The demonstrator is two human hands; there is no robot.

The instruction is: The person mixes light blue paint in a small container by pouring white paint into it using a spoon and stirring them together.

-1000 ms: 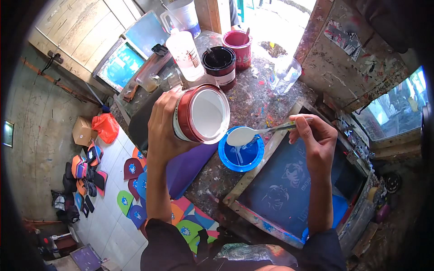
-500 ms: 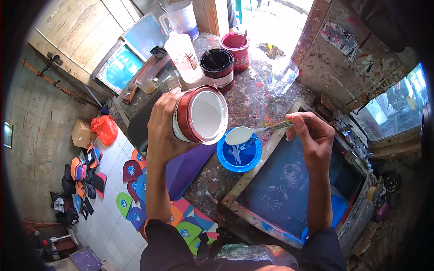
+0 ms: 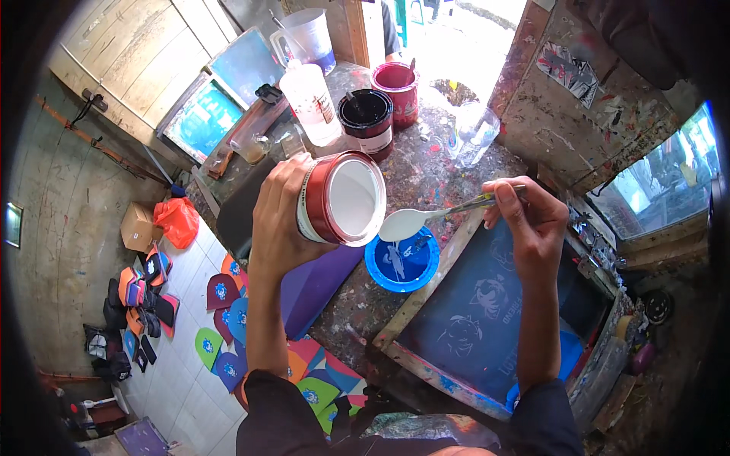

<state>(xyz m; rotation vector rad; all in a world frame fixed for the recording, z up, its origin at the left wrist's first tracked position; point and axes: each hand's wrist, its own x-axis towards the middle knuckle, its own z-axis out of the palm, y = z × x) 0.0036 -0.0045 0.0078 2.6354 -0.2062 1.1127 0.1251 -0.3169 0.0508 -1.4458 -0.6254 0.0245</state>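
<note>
1. Left hand (image 3: 275,220) wraps around a red can (image 3: 319,199), tilted above the workbench (image 3: 433,178).
2. Right hand (image 3: 532,220) pinches a spoon (image 3: 402,226) by its handle, its bowl over a blue tub (image 3: 435,262); whether it touches the can is hard to tell.
3. Paint spatters the workbench, which bears a black-topped pot (image 3: 368,125) and a framed screen (image 3: 433,327).
4. Pale floor tiles (image 3: 179,395) lie leftward, near a red bag (image 3: 176,222).
5. White paint (image 3: 354,199) shows inside the can; white coats the spoon's bowl, and pale streaks mark the tub's blue contents.
</note>
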